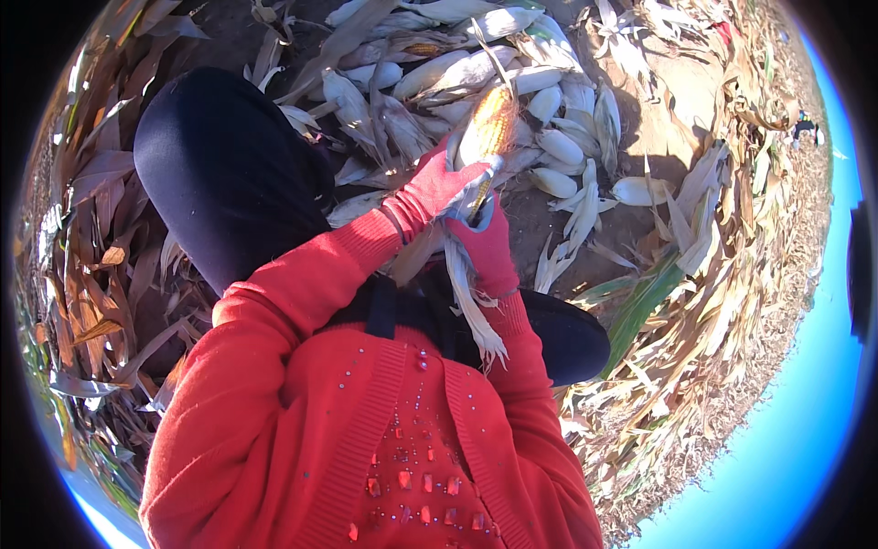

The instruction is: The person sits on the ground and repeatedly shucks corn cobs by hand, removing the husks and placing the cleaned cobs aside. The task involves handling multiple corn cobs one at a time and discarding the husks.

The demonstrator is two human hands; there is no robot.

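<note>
An ear of corn [495, 120] with yellow kernels and brown silk is held up in front of me, its husk partly pulled open. My left hand [440, 180], in a red glove with grey-coated fingers, wraps the ear and husk from the left, thumb across the front. Lower down, my right hand [485, 239], gloved alike, closes around the ear's lower end. Strips of pale dry husk [470, 309] hang below the hands over my right wrist. Just beyond lies a heap of ears in pale husks [446, 75]; a few kernels show on one of them.
Bent legs in dark trousers [226, 171] flank the work area. A single husked-over ear [641, 191] lies on soil right of the heap. Dry corn stalks and leaves [741, 295] cover the right side, with a green leaf [645, 302] among them. More dry leaves [103, 274] stand left.
</note>
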